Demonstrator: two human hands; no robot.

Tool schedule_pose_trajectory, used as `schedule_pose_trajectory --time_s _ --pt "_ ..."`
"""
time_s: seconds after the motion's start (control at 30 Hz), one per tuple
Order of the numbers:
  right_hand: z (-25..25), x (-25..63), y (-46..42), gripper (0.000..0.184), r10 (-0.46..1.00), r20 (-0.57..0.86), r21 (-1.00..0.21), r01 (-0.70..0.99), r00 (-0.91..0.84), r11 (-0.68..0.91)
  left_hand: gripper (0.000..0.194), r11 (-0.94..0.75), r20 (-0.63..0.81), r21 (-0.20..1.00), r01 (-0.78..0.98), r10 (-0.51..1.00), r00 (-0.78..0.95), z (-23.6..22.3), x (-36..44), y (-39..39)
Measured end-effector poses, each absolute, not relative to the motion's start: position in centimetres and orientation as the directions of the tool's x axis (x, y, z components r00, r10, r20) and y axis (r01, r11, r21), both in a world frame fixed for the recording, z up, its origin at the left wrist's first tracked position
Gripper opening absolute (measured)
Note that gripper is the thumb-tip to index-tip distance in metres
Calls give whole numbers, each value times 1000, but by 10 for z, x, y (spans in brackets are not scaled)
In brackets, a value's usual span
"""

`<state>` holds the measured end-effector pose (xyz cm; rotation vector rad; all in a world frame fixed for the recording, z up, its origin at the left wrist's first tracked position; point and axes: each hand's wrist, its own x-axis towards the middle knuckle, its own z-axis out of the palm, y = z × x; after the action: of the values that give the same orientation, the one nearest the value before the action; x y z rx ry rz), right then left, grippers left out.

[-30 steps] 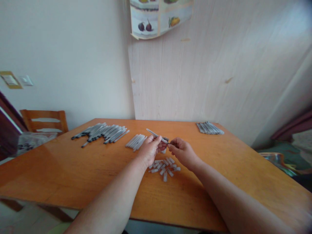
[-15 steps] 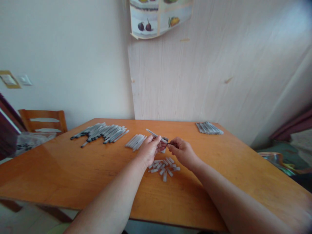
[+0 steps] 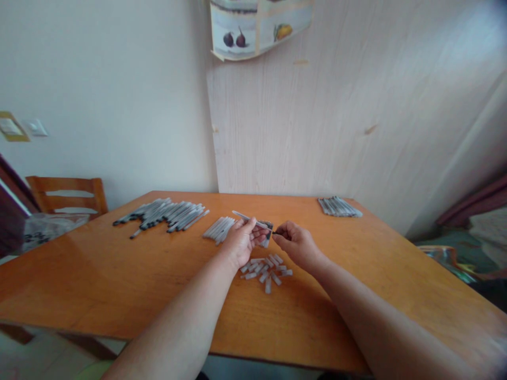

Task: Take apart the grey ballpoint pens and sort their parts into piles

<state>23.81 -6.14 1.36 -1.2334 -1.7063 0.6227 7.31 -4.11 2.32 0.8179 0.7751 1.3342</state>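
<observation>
My left hand [image 3: 242, 240] is closed around a slim whitish pen barrel [image 3: 244, 216], which slants from upper left down toward my right hand. My right hand [image 3: 295, 240] pinches a small dark piece [image 3: 274, 233] between thumb and fingertips, just off the barrel's right end. Behind the left fingers is a cluster of small dark and pale pieces [image 3: 266, 240], partly hidden. Below the hands lie several loose translucent pen caps [image 3: 264, 270]. A row of whitish barrels [image 3: 218, 230] rests left of my left hand.
On the left of the wooden table [image 3: 158, 285] is a large heap of pens with dark ends [image 3: 166, 214]. A neat bundle of pens [image 3: 339, 207] lies at the back right. A chair [image 3: 67, 192] and a plastic bag [image 3: 51, 229] stand beyond the left edge.
My left hand has shifted slightly left with the pen barrel, so a gap shows between the barrel's end and the dark piece in my right hand. More of the cluster behind shows.
</observation>
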Motion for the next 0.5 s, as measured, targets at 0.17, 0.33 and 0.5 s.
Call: schedule_pose_trajectory --time_s 0.17,0.33,0.5 --pt "18 254 -53 17 917 391 -757 539 -81 370 12 74 -45 841 -536 997 67 24 69 -37" --pt "16 291 -32 20 921 384 -695 676 61 245 11 69 -45 836 -545 997 57 25 67 -36" --pt "14 311 -26 18 963 270 -508 847 -18 159 16 42 -9 836 -548 998 62 22 66 -35"
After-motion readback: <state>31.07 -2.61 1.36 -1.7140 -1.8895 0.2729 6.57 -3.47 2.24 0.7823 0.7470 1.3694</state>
